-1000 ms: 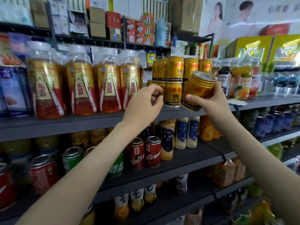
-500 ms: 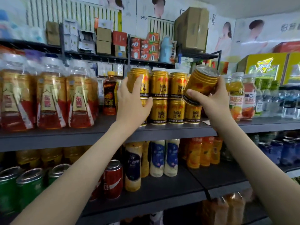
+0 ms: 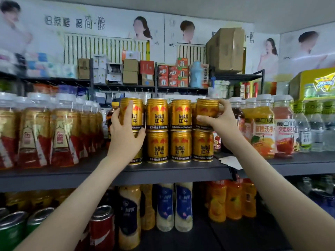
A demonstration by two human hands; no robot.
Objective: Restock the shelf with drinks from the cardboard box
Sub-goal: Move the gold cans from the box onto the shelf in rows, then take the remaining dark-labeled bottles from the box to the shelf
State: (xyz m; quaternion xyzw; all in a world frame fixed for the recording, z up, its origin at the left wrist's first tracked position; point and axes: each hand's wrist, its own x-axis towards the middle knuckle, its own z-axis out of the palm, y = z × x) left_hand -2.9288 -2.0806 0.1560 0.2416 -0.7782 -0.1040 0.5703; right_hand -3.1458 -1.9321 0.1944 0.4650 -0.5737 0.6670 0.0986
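Gold Red Bull cans stand in two stacked rows on the dark shelf. My right hand grips an upright gold can at the right end of the top row, resting on the can below. My left hand is wrapped around the leftmost stack, fingers on the top-left can and thumb across the lower one. The cardboard box is out of view.
Red-and-gold tea bottles crowd the shelf's left part; orange and red juice bottles stand at the right. Milk drinks and soda cans fill the shelf below. Cartons sit on the top rack.
My right hand has brought the tilted can upright and down onto the right end of the top row. My left hand stays on the leftmost stack. The view has moved closer.
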